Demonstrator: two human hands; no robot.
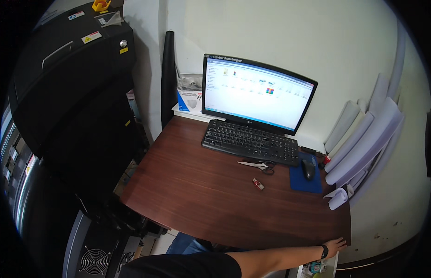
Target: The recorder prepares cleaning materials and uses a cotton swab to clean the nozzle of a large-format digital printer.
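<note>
My right hand (pixel 336 247) is at the near right corner of the brown wooden desk (pixel 192 180). Its fingers are stretched out and a little apart, resting at the desk's edge, and I see nothing held in them. A dark band circles the wrist. Below that hand and forearm, a white drawer (pixel 333 266) stands pulled out, with small items inside, partly hidden by the arm. My left hand is out of view. On the desktop lie a small red and silver USB stick (pixel 258 184) and scissors (pixel 262 166) with black handles.
A monitor (pixel 257 95) showing a file window stands behind a black keyboard (pixel 250 141). A mouse (pixel 308 169) rests on a blue pad (pixel 299 183). Rolled white sheets (pixel 363 139) lean at the right wall. A large black machine (pixel 76 92) fills the left.
</note>
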